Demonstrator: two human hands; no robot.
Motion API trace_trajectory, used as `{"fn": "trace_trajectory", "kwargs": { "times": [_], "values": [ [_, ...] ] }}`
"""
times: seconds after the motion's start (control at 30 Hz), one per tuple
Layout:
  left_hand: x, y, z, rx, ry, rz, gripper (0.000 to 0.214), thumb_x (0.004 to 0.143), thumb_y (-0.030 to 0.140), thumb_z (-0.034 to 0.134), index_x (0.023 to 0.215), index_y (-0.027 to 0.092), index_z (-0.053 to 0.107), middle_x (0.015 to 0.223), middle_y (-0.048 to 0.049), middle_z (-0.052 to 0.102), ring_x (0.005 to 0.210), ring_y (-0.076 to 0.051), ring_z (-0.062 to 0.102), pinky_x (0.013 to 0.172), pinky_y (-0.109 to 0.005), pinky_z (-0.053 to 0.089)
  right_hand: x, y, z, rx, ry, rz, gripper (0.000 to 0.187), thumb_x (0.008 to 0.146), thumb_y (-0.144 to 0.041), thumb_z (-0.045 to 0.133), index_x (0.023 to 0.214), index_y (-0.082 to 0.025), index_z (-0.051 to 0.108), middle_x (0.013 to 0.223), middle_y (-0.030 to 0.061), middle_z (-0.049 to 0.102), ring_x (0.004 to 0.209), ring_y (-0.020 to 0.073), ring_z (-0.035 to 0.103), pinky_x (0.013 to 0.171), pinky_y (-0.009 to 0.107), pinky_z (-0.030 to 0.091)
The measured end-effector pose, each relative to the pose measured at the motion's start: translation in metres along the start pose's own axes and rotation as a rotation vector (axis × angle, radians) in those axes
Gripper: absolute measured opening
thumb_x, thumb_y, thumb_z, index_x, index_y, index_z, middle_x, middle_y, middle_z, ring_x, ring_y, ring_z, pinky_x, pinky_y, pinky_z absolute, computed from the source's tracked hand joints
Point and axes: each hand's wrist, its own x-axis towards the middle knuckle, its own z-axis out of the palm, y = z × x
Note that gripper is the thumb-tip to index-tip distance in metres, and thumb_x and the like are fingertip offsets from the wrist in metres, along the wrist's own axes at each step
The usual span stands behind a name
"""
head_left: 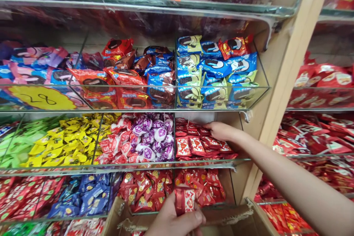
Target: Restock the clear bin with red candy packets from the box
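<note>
My right hand (221, 130) reaches into the right-hand compartment of the middle glass shelf and rests on a heap of small red candy packets (197, 144); its fingers are partly hidden among them. My left hand (173, 221) is low in the picture, closed round a stack of the same red packets (184, 200), held above an open cardboard box (250, 215).
Glass shelves (138, 110) with dividers hold wrapped sweets: purple and white candies (152, 136), yellow packets (69, 140), blue and red biscuit packs (215, 70) above. A yellow price tag (40, 97) reads 28. A wooden upright (284, 70) separates a further shelf of red packets on the right.
</note>
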Motion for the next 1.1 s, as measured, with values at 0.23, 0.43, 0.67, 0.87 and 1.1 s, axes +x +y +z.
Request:
{"fn": "trace_trajectory", "kwargs": {
  "times": [0.23, 0.43, 0.67, 0.87, 1.1],
  "values": [
    [-0.01, 0.012, -0.002, -0.245, -0.141, -0.015, 0.013, 0.069, 0.014, 0.051, 0.081, 0.011, 0.052, 0.084, -0.0093, 0.062, 0.063, -0.014, 0.06, 0.052, -0.021, 0.037, -0.028, -0.013, -0.007, -0.009, 0.214, 0.022, 0.043, 0.07, -0.002, 0.037, 0.107, -0.008, 0.058, 0.108, 0.0132, 0.061, 0.099, 0.0223, 0.055, 0.088, 0.03, 0.038],
    [-0.01, 0.014, 0.004, -0.111, -0.221, 0.076, 0.023, 0.075, 0.029, 0.058, 0.089, 0.013, 0.051, 0.088, -0.0072, 0.061, 0.061, -0.011, 0.06, 0.05, -0.017, 0.037, -0.102, -0.077, 0.002, 0.64, 0.323, -0.101, 0.025, 0.081, -0.031, 0.045, 0.098, -0.019, 0.057, 0.083, 0.0033, 0.066, 0.072, 0.0146, 0.059, 0.065, 0.025, 0.047],
    [-0.011, 0.012, 0.009, 0.076, -0.17, 0.023, 0.024, 0.076, 0.034, 0.054, 0.086, 0.013, 0.046, 0.067, -0.0022, 0.062, 0.053, -0.01, 0.06, 0.046, -0.016, 0.037, -0.123, -0.094, 0.024, 1.016, 0.077, -0.175, 0.025, 0.078, -0.041, 0.05, 0.079, -0.017, 0.056, 0.064, -0.0011, 0.054, 0.057, 0.0103, 0.049, 0.05, 0.02, 0.041],
    [-0.011, 0.014, 0.001, 0.417, -0.06, 0.15, 0.014, 0.079, 0.028, 0.049, 0.083, 0.015, 0.053, 0.071, -0.0035, 0.062, 0.061, -0.013, 0.059, 0.053, -0.021, 0.041, -0.13, -0.093, 0.034, 1.059, 0.142, -0.11, 0.029, 0.082, -0.034, 0.046, 0.06, -0.017, 0.05, 0.049, -0.0038, 0.048, 0.046, 0.0073, 0.045, 0.044, 0.017, 0.038],
    [-0.013, 0.021, 0.001, -0.194, -0.039, 0.015, 0.033, 0.083, 0.038, 0.036, 0.107, 0.017, 0.048, 0.072, -0.0049, 0.063, 0.058, -0.014, 0.058, 0.05, -0.021, 0.039, -0.153, -0.087, 0.047, 0.808, 0.553, -0.465, 0.033, 0.079, -0.011, 0.05, 0.107, -0.027, 0.054, 0.091, 0.0033, 0.064, 0.082, 0.013, 0.061, 0.067, 0.017, 0.049]
  ]
}}
